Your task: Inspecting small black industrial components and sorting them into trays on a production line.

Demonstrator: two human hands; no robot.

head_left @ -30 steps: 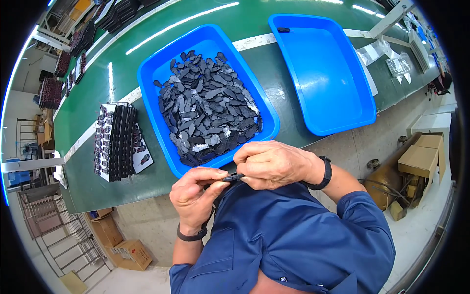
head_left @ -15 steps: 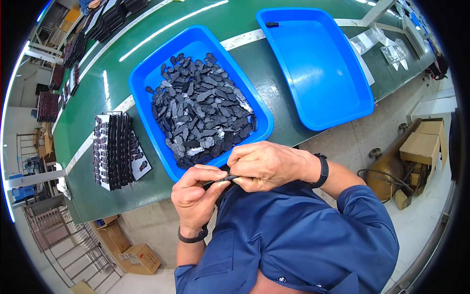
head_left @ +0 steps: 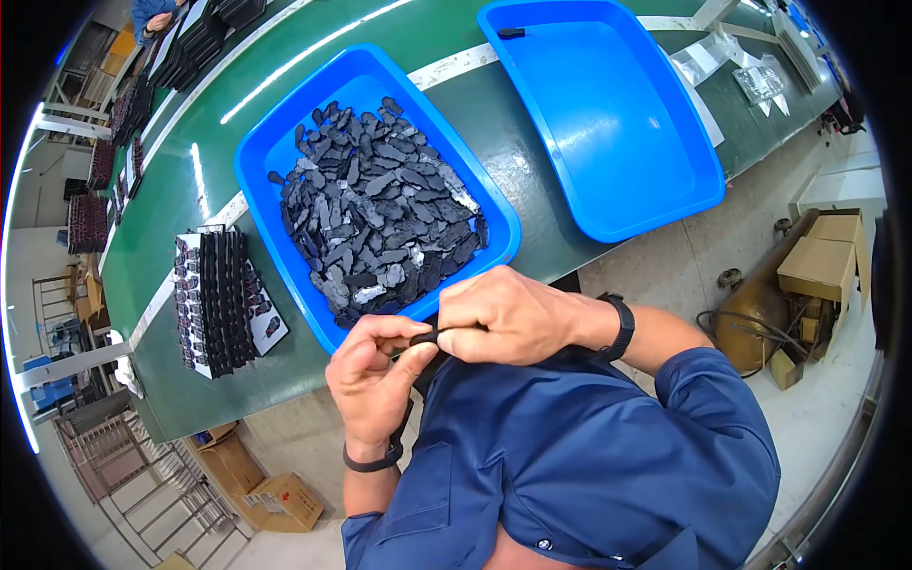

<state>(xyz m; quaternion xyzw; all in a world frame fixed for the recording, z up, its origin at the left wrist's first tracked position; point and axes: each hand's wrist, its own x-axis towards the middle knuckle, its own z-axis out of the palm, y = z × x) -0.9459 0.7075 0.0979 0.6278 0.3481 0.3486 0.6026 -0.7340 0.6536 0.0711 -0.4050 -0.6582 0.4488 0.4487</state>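
Between my hands, at the near edge of the filled tray, is a small flat black piece (head_left: 425,337), mostly hidden by my fingers. My left hand (head_left: 369,380) pinches one end between thumb and index finger. My right hand (head_left: 513,315), knuckles up, is closed on the other end. Just beyond lies a blue plastic tray (head_left: 353,74) heaped with many loose, dark, elongated pieces (head_left: 375,190), some with pale patches. To its right, a second blue tray (head_left: 617,114) holds one small black piece (head_left: 511,33) in its far left corner.
Left of the filled tray stands a stack of black parts (head_left: 223,304) with white cards on the green table (head_left: 180,404). Clear plastic bags (head_left: 760,84) lie at far right. Cardboard boxes (head_left: 825,256) sit on the floor. Another person's hand (head_left: 160,21) shows at far left.
My hands have shifted slightly left with the black piece, which has turned in my grip. The view has moved a little; both trays stay put on the table.
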